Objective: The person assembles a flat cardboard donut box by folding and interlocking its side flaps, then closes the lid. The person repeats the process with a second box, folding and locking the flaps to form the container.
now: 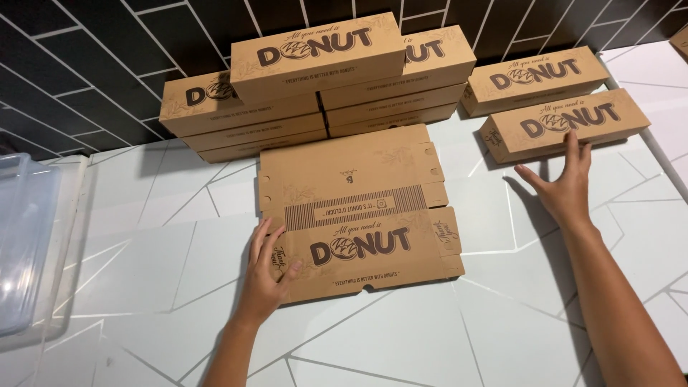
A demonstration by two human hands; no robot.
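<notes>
A flat, unfolded brown cardboard box blank (355,204) lies on the white counter (129,258) in front of me. My left hand (266,276) rests flat on its near left corner, fingers spread. My right hand (562,190) reaches out to the right, fingers apart, its fingertips touching the front face of a folded brown box (566,123). Neither hand grips anything.
Several folded brown boxes are stacked against the dark tiled wall (79,79), in a pile at the centre (315,79). Another folded box (534,77) sits behind the one by my right hand. A clear plastic bin (25,236) stands at the left edge.
</notes>
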